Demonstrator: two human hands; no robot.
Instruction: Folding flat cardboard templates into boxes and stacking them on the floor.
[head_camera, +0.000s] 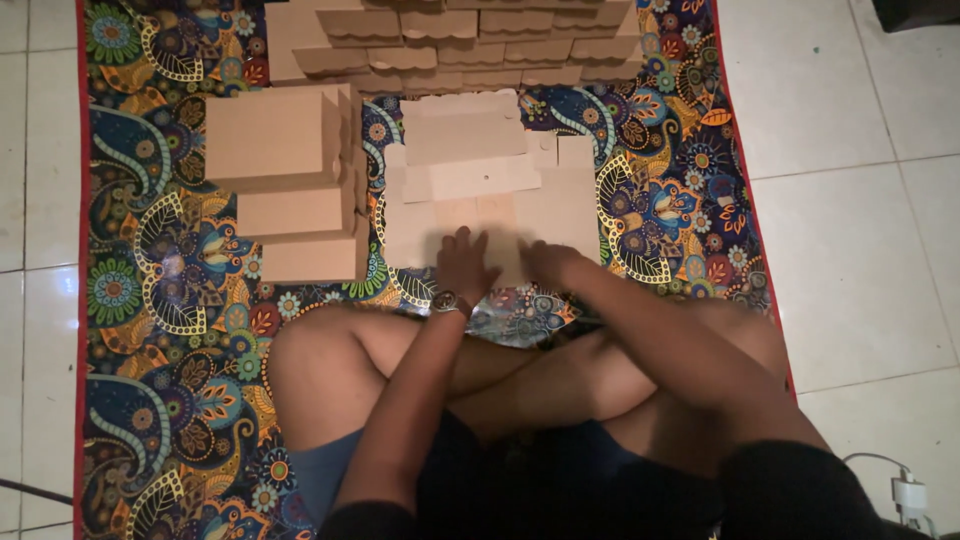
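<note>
Hands, left hand (466, 262) and right hand (545, 262), press open-palmed, fingers spread, on flat brown cardboard box blank (490, 190); folding step, I judge; next, lifting a flap.

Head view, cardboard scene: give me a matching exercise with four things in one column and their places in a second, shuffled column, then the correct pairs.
Things:
1. flat cardboard sheet
2. folded boxes
3. row of stacked cardboard pieces
4. white plug

Places:
A. on the tile floor, lower right corner
B. under the left hand and right hand
C. top edge of the patterned mat
D. to the left of the flat sheet

Pairs: 1-B, 2-D, 3-C, 4-A
</note>
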